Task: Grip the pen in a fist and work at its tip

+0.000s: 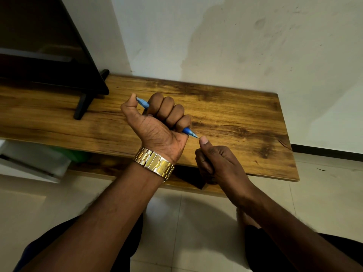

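Left fist grips blue pen, right thumb at its tip, over wooden tabletop

Far left edge: black TV [45,46] on its stand foot [82,106], well clear of the hands. Left hand [157,124], gold watch [155,163] on the wrist, has all four fingers clenched round the blue pen [188,132], thumb up by the rear end; pen runs diagonally, rear toward the TV, point down-right, held above the middle of the wooden tabletop [245,114], nearer its front edge. Right hand [218,163] fingers curled in, thumb out, thumb pad touching or just beside the point; whether it holds anything, cannot tell. To do this well, I'd judge: keep the left grip firm so the barrel won't twist, bring the thumb lightly along the pen's line, stay over the tabletop so small parts don't drop to the floor tiles [196,232]
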Available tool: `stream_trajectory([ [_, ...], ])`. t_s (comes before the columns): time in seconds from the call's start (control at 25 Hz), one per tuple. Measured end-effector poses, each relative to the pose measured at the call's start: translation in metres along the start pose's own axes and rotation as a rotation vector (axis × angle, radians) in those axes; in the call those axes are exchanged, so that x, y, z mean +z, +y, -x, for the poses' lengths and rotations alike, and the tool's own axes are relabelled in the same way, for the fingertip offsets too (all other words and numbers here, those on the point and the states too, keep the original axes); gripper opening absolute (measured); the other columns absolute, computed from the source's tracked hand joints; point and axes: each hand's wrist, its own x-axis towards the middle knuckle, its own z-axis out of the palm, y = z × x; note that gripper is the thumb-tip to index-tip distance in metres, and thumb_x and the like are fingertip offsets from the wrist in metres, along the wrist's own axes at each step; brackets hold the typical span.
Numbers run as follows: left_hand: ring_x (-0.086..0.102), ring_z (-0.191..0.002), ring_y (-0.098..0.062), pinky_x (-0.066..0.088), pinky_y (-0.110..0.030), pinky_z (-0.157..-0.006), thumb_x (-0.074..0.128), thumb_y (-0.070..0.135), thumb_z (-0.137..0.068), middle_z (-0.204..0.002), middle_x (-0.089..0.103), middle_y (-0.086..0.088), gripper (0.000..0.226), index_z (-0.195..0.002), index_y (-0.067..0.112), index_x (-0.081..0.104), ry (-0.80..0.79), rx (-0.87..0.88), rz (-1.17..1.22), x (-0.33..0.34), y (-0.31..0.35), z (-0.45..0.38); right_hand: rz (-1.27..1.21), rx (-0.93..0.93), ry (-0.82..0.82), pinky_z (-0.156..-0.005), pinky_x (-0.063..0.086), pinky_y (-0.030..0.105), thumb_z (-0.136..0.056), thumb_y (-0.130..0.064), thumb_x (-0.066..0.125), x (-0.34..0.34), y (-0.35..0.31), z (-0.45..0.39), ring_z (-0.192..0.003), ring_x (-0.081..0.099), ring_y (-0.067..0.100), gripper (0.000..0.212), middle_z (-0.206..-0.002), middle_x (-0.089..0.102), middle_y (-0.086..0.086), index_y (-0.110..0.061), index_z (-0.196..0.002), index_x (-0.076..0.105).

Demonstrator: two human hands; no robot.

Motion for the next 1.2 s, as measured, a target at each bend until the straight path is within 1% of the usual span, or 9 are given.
stream_trajectory([
  [0.28,0.01,-0.046,-0.01,0.019,-0.021,-0.038,0.021,0.067,-0.101,-0.054,0.011,0.009,0.062,-0.053,0.028,0.024,0.035,-0.004,0.0,-0.002,-0.001,-0.002,0.008,0.012,0.067,-0.049,0.021,0.034,-0.112,-0.05,0.031,-0.004,-0.002,0.002,-0.047,0.024,0.017,0.068,-0.055,0.027,0.009,-0.014,-0.057,0.045],
  [0.44,0.018,-0.044,-0.006,0.021,-0.021,-0.043,0.027,0.067,-0.101,-0.051,0.025,0.01,0.06,-0.06,0.024,0.038,0.058,-0.075,-0.03,-0.008,0.0,-0.008,0.082,0.001,0.24,-0.048,0.031,0.025,-0.115,-0.051,0.033,-0.013,0.0,-0.003,-0.049,0.038,0.014,0.068,-0.057,0.045,0.006,-0.013,-0.065,0.058],
  [0.6,0.052,-0.058,-0.008,0.043,-0.02,-0.054,0.037,0.033,-0.108,-0.067,0.055,0.005,0.038,-0.08,0.018,0.058,0.101,-0.136,-0.432,-0.015,-0.011,-0.017,0.235,-0.072,0.429,-0.06,0.05,0.027,-0.111,-0.042,0.055,-0.025,-0.001,-0.01,-0.063,0.065,0.01,0.038,-0.082,0.075,-0.001,-0.017,-0.093,0.077],
  [0.72,0.07,-0.101,-0.015,0.056,-0.032,-0.086,0.052,0.032,-0.109,-0.099,0.078,0.002,0.036,-0.094,0.022,0.083,0.083,-0.189,-0.884,-0.026,-0.02,-0.014,0.371,-0.132,0.386,-0.078,0.057,0.026,-0.108,-0.038,0.064,-0.029,-0.006,-0.016,-0.094,0.076,0.004,0.018,-0.104,0.082,-0.016,-0.032,-0.109,0.08],
  [0.8,0.073,-0.12,-0.026,0.055,-0.046,-0.104,0.057,0.037,-0.108,-0.113,0.083,-0.001,0.032,-0.102,0.027,0.086,0.065,-0.223,-0.992,-0.034,-0.025,-0.012,0.385,-0.132,0.317,-0.075,0.055,0.014,-0.105,-0.035,0.07,-0.029,-0.008,-0.021,-0.098,0.077,0.0,0.016,-0.103,0.083,-0.02,-0.03,-0.116,0.081],
  [0.88,0.074,-0.12,-0.037,0.058,-0.053,-0.104,0.059,0.038,-0.106,-0.115,0.083,-0.012,0.029,-0.11,0.026,0.086,0.055,-0.251,-0.946,-0.039,-0.031,-0.01,0.38,-0.136,0.298,-0.069,0.054,0.01,-0.102,-0.028,0.076,-0.029,-0.007,-0.026,-0.086,0.078,-0.002,0.015,-0.091,0.084,-0.016,-0.023,-0.114,0.082],
  [1.0,0.073,-0.11,-0.032,0.058,-0.037,-0.08,0.059,0.041,-0.106,-0.115,0.082,-0.014,0.031,-0.113,0.025,0.084,0.105,-0.245,-0.967,-0.046,-0.038,-0.008,0.389,-0.093,0.32,-0.062,0.055,0.014,-0.099,-0.023,0.08,-0.03,-0.002,-0.035,-0.071,0.077,0.002,0.006,-0.082,0.083,-0.007,-0.019,-0.102,0.083],
  [1.12,0.066,-0.122,-0.024,0.051,-0.043,-0.098,0.051,0.051,-0.107,-0.128,0.077,-0.002,0.039,-0.121,0.029,0.079,0.271,-0.204,-1.214,-0.054,-0.027,-0.013,0.45,0.016,0.394,-0.063,0.058,0.02,-0.095,-0.025,0.083,-0.041,0.008,-0.05,-0.067,0.077,0.003,0.005,-0.08,0.084,-0.003,-0.02,-0.095,0.083],
  [1.2,0.065,-0.123,-0.029,0.051,-0.033,-0.092,0.052,0.049,-0.107,-0.127,0.074,-0.007,0.037,-0.126,0.027,0.075,0.268,-0.091,-1.486,-0.065,-0.009,-0.021,0.601,0.088,0.46,-0.068,0.063,0.023,-0.093,-0.026,0.086,-0.053,0.02,-0.061,-0.068,0.076,0.004,0.01,-0.085,0.085,-0.001,-0.017,-0.098,0.085],
])
